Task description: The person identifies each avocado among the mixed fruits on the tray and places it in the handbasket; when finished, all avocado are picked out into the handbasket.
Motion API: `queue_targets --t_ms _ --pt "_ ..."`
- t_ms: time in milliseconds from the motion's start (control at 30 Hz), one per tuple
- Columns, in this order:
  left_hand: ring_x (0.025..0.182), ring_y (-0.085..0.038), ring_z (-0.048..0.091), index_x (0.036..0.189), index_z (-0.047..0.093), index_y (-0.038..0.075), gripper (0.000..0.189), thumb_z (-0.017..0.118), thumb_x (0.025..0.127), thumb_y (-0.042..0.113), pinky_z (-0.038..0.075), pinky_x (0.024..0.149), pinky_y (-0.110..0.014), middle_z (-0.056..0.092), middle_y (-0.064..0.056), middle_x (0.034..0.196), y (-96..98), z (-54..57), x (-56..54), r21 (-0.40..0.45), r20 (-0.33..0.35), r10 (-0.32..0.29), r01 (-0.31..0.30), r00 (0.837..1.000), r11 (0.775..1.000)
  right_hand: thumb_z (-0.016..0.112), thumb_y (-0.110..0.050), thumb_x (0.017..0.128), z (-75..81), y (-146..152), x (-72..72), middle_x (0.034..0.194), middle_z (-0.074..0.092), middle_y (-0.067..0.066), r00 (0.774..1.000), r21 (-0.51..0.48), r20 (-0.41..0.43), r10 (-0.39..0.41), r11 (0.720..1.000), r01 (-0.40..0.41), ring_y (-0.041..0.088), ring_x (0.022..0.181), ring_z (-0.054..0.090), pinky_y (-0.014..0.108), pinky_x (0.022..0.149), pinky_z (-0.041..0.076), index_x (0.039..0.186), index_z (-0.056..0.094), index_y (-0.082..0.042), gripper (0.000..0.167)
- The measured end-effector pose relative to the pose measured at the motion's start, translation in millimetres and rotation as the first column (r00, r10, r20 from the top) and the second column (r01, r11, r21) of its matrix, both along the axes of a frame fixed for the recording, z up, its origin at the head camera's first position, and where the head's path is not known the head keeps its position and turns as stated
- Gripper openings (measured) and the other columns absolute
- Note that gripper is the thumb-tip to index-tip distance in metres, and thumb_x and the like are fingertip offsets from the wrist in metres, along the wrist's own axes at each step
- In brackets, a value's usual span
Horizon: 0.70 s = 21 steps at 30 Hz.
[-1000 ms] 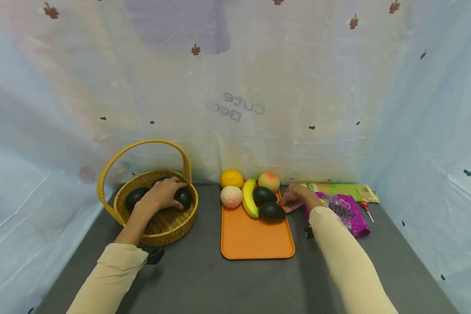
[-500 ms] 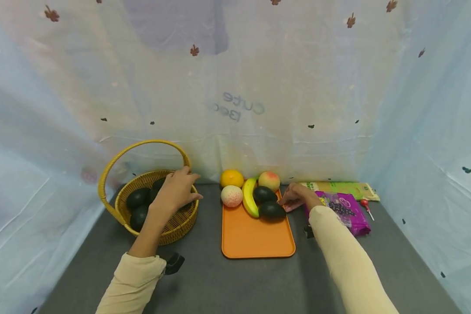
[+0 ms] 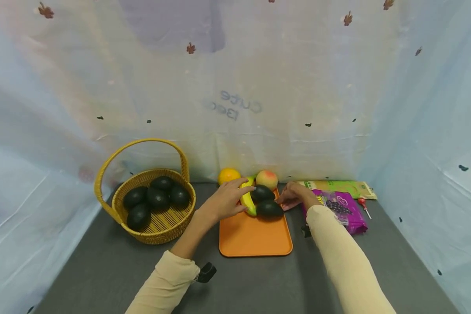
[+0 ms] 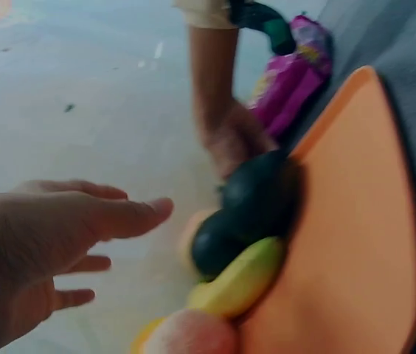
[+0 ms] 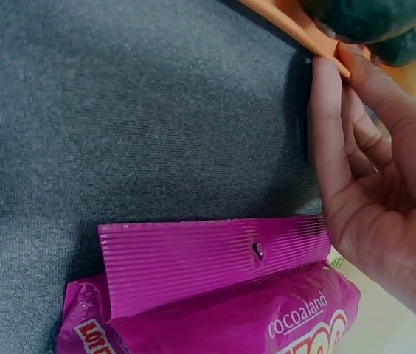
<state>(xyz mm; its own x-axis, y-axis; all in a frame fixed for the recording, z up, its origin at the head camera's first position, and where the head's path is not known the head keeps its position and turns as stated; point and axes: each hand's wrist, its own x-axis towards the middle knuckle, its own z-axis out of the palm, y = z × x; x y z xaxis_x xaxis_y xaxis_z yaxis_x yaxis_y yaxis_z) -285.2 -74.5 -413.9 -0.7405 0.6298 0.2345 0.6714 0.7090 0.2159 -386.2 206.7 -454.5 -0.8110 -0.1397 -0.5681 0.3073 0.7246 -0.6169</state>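
My left hand (image 3: 227, 200) hovers over the left side of an orange tray (image 3: 255, 237), fingers spread and holding nothing. Below it in the head view lies a banana (image 3: 246, 201), beside two dark avocados (image 3: 270, 210). A pale pink peach (image 4: 192, 335) shows in the left wrist view; from the head camera the left hand covers it. At the tray's right edge, my right hand (image 5: 385, 155) pinches the rim between thumb and fingers. Behind the banana sit an orange (image 3: 228, 175) and a second peach (image 3: 267, 179). A yellow wicker basket (image 3: 158, 237) holds several avocados (image 3: 158, 199).
To the right of the tray lies a purple snack bag (image 3: 343, 211), partly under the right forearm. A green packet (image 3: 345, 188) is behind it, and a red lollipop (image 3: 364, 206) lies alongside. A pale curtain (image 3: 235, 144) hangs at the table's back edge.
My left hand has let go of an avocado inside the basket and moved right, out over the tray. The right hand stays at the tray's rim.
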Motion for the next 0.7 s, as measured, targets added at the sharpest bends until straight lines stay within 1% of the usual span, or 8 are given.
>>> queue_targets --t_ms 100,167,200,333,467,567,700 --pt "0.147 -0.034 0.05 0.15 0.058 0.015 0.062 0.081 0.093 0.025 0.047 0.115 -0.06 0.051 -0.016 0.158 17.0 -11.4 -4.4 0.003 0.002 -0.083 0.083 0.997 0.997 0.077 -0.015 0.096 -0.9 0 -0.6 0.074 0.071 0.004 1.0 0.012 -0.001 -0.01 1.0 0.01 0.011 0.063 0.074 0.032 0.079 0.066 0.104 0.071 0.001 0.019" --pt "0.145 -0.032 0.052 0.15 0.057 0.015 0.063 0.081 0.093 0.024 0.049 0.113 -0.057 0.053 -0.015 0.156 27.2 -17.4 -7.2 -0.003 0.003 -0.139 0.139 0.99 0.99 0.077 -0.015 0.095 -1.5 0 -1.4 0.075 0.07 0.004 1.0 0.015 -0.004 -0.012 1.0 0.012 0.011 0.063 0.074 0.032 0.079 0.066 0.104 0.071 0.001 0.019" --pt "0.144 -0.03 0.053 0.151 0.057 0.015 0.063 0.081 0.093 0.025 0.051 0.112 -0.055 0.053 -0.013 0.156 31.9 -20.2 -8.8 -0.02 -0.002 -0.163 0.163 0.987 0.986 0.077 -0.015 0.096 -1.6 1 -1.7 0.075 0.07 0.004 1.0 0.013 -0.004 -0.015 1.0 0.016 0.011 0.064 0.075 0.032 0.079 0.066 0.104 0.071 0.001 0.019" --pt "0.144 -0.026 0.053 0.152 0.055 0.017 0.065 0.081 0.093 0.025 0.053 0.111 -0.048 0.054 -0.009 0.156 44.8 -30.1 -12.4 -0.078 -0.017 -0.229 0.227 0.973 0.971 0.073 -0.01 0.097 -1.3 0 -2.1 0.077 0.071 0.005 1.0 0.002 -0.006 -0.017 1.0 0.017 0.012 0.065 0.075 0.033 0.08 0.066 0.106 0.072 0.002 0.015" --pt "0.149 -0.025 0.049 0.154 0.053 0.017 0.065 0.079 0.095 0.024 0.05 0.116 -0.047 0.051 -0.008 0.159 53.5 -38.3 -14.3 -0.13 0.023 -0.237 0.238 0.971 0.962 0.073 -0.009 0.097 -1.2 1 -1.2 0.077 0.07 0.006 1.0 -0.006 -0.002 -0.029 1.0 0.029 0.013 0.065 0.075 0.034 0.082 0.066 0.103 0.072 0.001 0.013" --pt "0.149 -0.027 0.048 0.152 0.056 0.018 0.06 0.078 0.096 0.02 0.048 0.118 -0.045 0.05 -0.009 0.16 58.0 -42.0 -14.1 -0.157 0.067 -0.213 0.221 0.975 0.962 0.076 -0.012 0.096 -1.7 1 -0.4 0.074 0.069 0.005 1.0 0.001 -0.007 -0.029 1.0 0.029 0.012 0.062 0.074 0.033 0.08 0.066 0.099 0.07 0.001 0.014" --pt "0.133 -0.03 0.056 0.149 0.059 0.021 0.058 0.079 0.095 0.02 0.054 0.111 -0.041 0.055 -0.009 0.15 63.4 -43.3 -12.2 -0.163 0.077 -0.17 0.18 0.982 0.97 0.076 -0.012 0.096 -2.1 3 -0.5 0.071 0.068 0.004 1.0 0.001 -0.008 -0.025 1.0 0.025 0.011 0.059 0.072 0.032 0.076 0.066 0.096 0.069 0.0 0.014"
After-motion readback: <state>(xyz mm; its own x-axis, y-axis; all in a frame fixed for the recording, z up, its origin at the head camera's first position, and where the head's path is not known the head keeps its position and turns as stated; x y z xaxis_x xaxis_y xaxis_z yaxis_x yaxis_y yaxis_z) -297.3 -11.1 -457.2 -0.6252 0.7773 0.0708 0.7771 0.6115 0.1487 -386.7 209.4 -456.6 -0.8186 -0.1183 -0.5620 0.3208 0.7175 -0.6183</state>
